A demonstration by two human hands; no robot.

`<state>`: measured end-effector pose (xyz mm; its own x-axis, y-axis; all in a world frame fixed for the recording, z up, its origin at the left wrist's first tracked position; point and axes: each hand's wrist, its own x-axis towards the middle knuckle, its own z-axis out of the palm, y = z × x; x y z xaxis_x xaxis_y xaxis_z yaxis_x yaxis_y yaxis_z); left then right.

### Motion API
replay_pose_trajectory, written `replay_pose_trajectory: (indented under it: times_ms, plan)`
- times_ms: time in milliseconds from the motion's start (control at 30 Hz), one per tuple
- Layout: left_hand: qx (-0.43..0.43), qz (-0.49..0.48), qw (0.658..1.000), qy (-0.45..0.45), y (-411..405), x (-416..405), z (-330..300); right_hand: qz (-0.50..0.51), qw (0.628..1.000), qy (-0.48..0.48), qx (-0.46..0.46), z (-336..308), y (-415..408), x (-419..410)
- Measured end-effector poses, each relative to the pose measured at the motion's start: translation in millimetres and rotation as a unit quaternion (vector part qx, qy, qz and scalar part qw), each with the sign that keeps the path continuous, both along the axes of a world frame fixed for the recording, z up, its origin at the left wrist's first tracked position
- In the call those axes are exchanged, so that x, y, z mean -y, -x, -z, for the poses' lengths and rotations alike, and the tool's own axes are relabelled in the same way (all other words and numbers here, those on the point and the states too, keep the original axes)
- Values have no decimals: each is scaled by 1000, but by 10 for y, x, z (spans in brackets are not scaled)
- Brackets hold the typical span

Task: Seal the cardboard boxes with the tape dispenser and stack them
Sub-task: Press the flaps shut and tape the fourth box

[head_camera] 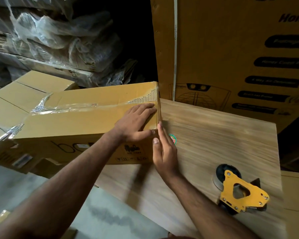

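The cardboard box point(72, 118) lies on its long side at the left end of the bench point(214, 135), and its far left end hangs out past the bench edge. That is the biggest risk: if you push it any more to the left, I think it could tip and slide down to the floor point(24, 192). The tape point(72, 107) along the top seam of the box looks wrinkled and bunched at the left end, so the flaps there may pop open when you stack it. The top right corner of the box is torn and shows its ribs, so new tape may not stick well there.

Your left hand point(136, 123) lies flat on top of the box at its right end, with the fingers point(145, 109) straight and a little apart, pressing down. Your right hand point(164, 150) stands flat against the right end of the box, fingers straight and close together, touching the box's front right corner. Neither hand grips anything.

The tape dispenser point(238, 190) lies on the bench, well to the right of the box and nearer to you, close to the bench's right edge. A bump from your right arm could knock it off.
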<state>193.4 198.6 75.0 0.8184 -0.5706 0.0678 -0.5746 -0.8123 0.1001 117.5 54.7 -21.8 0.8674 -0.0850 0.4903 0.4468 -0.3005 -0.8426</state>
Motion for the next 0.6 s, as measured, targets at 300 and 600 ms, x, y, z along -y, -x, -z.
replay_pose_trajectory:
  times_ms: [300,600]
  plan:
    - [-49,-127,991,11,-42,92,49,-53,995,26,-82,-66,-192,-12]
    - [-36,-91,994,-47,-114,71,90,-126,968,-2,-216,-411,-844,72]
